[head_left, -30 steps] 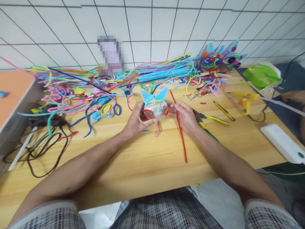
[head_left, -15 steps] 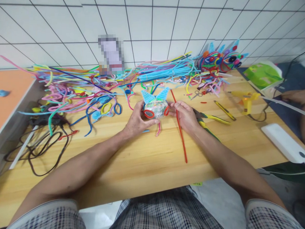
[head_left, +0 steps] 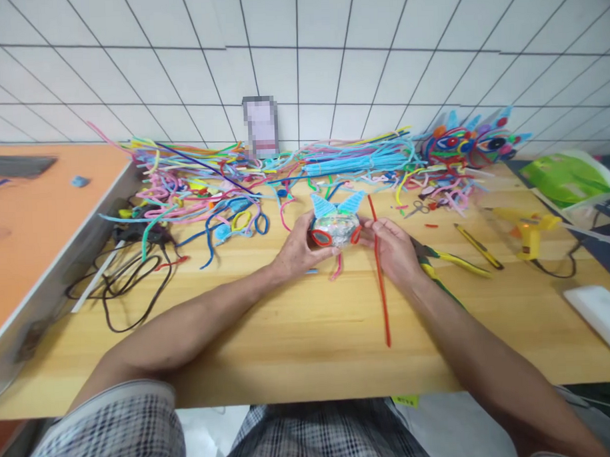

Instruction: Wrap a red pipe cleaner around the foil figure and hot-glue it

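Only the view has shifted: the left hand [head_left: 300,252] still cups the small foil-covered, blue-eared craft head [head_left: 335,226] while the right hand's [head_left: 396,252] fingers stay pinched on the long red pipe cleaner [head_left: 382,286].

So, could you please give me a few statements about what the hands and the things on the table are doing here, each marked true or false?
1. The left hand cups a shiny ball figure with two light blue ears. True.
2. The right hand holds a long red pipe cleaner that runs down across the wooden table. True.
3. The yellow-handled pliers are gripped in the left hand. False: they lie on the table to the right of the right hand, untouched.
4. The yellow glue gun stands on the left side of the table. False: it is at the right, beyond the pliers.
5. Loose coloured pipe cleaners are heaped along the tiled wall. True.
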The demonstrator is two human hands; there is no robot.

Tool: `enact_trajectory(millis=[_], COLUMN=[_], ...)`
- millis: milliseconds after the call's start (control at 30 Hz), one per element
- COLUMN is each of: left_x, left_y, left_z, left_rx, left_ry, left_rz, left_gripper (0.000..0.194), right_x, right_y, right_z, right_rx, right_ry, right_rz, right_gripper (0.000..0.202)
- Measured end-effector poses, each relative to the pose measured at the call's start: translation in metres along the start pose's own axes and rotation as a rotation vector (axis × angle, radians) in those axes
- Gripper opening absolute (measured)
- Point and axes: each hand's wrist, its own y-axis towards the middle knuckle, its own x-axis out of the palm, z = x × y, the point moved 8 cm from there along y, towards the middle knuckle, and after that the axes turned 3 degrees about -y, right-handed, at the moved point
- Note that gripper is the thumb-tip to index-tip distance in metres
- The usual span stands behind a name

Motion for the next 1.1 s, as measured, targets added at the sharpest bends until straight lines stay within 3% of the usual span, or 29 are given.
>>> enact_trajectory(millis=[467, 667, 867, 1100], left_x=[0.002, 0.004, 0.006, 0.004], left_y=[0.005, 0.013, 0.015, 0.010], left_z=[0.009, 0.015, 0.007, 0.004], left_rx=[-0.040, -0.105, -0.104, -0.062], left_ry=[-0.048, -0.054, -0.033, 0.025], left_rz=[-0.051, -0.026, 0.043, 0.041], left_gripper=[0.087, 0.105, 0.101, 0.089], right_x=[0.000, -0.002, -0.005, -0.004], right_y=[0.002, 0.004, 0.003, 0.000], right_z=[0.002, 0.004, 0.005, 0.002], right_rx=[0.004, -0.004, 0.004, 0.007], right_ry=[-0.003, -0.013, -0.007, -0.037], right_rz=[-0.005, -0.017, 0.013, 0.009], right_gripper=[0.041, 0.040, 0.038, 0.032])
